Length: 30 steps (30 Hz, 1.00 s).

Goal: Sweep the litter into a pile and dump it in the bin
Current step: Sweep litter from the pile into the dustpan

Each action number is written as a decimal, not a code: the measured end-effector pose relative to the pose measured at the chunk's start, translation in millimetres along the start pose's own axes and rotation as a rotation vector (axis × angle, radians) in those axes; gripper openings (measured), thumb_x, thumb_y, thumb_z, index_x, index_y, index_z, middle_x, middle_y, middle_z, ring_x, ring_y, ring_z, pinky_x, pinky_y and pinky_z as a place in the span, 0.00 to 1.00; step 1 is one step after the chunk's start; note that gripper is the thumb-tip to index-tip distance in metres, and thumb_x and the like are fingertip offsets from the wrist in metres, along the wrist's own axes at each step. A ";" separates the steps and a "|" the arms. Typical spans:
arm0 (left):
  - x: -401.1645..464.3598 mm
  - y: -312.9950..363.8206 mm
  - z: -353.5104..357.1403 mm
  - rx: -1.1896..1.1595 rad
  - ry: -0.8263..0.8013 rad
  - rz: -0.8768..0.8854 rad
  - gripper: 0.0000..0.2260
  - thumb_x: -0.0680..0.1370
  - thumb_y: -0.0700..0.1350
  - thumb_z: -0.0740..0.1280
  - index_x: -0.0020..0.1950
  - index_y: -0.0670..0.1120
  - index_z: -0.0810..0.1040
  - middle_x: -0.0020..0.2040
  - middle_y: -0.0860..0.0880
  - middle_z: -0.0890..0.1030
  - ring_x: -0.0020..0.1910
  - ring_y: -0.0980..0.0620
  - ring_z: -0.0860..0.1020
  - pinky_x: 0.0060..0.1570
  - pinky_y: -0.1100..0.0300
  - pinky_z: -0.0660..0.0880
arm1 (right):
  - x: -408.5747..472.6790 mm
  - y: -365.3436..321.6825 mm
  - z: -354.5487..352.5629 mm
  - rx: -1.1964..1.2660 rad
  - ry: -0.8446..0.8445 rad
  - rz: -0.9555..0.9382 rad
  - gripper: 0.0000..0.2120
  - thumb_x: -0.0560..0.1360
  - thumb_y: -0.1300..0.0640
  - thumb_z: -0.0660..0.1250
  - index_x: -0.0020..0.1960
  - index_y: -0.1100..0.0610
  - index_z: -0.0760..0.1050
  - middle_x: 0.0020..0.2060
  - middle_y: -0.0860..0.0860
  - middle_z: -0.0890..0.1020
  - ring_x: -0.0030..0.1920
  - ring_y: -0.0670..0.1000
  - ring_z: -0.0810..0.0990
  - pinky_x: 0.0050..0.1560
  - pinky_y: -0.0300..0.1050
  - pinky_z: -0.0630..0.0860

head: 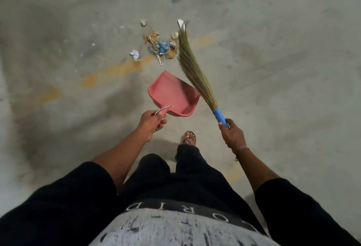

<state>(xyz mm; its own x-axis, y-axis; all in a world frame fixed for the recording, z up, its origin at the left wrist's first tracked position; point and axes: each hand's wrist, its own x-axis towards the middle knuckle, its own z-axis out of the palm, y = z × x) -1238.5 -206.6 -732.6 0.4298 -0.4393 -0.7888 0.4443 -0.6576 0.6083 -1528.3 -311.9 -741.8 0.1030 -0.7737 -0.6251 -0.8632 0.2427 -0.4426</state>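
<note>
litter pile (161,45): light, loose paper scraps, likely to scatter. left hand (152,123) grips dustpan (172,94) handle; right hand (232,135) clamps broom (192,64) at its blue grip.

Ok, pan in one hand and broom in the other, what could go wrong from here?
1. The pink dustpan looks held off the floor, short of the litter pile; a sweep now would likely miss it.
2. The crumpled white paper and a scrap lie apart from the pile and may get left behind.
3. The broom sits right of the pile, so a hard stroke could scatter it leftward.
</note>
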 end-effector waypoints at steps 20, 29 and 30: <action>129.0 130.1 -146.9 -0.098 0.142 -0.022 0.19 0.75 0.53 0.75 0.53 0.38 0.81 0.44 0.43 0.83 0.33 0.54 0.79 0.27 0.63 0.72 | 127.1 -234.1 48.6 -0.233 -0.087 -0.163 0.19 0.82 0.43 0.59 0.68 0.51 0.71 0.44 0.53 0.81 0.42 0.55 0.80 0.42 0.51 0.77; 224.5 187.1 -234.8 0.034 0.150 -0.031 0.07 0.81 0.45 0.69 0.51 0.41 0.79 0.47 0.42 0.81 0.35 0.51 0.80 0.27 0.63 0.66 | 175.0 -333.5 127.4 -0.243 -0.117 -0.144 0.19 0.83 0.47 0.60 0.71 0.52 0.69 0.48 0.55 0.80 0.46 0.57 0.79 0.46 0.47 0.71; 235.1 196.2 -239.4 0.054 0.151 -0.034 0.06 0.81 0.45 0.68 0.49 0.43 0.79 0.47 0.42 0.81 0.35 0.52 0.80 0.28 0.62 0.66 | 183.2 -344.3 133.8 -0.241 -0.121 -0.139 0.19 0.83 0.48 0.60 0.71 0.52 0.69 0.50 0.56 0.81 0.47 0.58 0.79 0.46 0.47 0.71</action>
<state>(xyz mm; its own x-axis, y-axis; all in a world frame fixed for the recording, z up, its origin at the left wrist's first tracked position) -862.1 -292.4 -777.8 0.5300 -0.3217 -0.7846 0.4200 -0.7042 0.5724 -1146.1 -458.9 -789.8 0.2742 -0.7109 -0.6477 -0.9275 -0.0175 -0.3734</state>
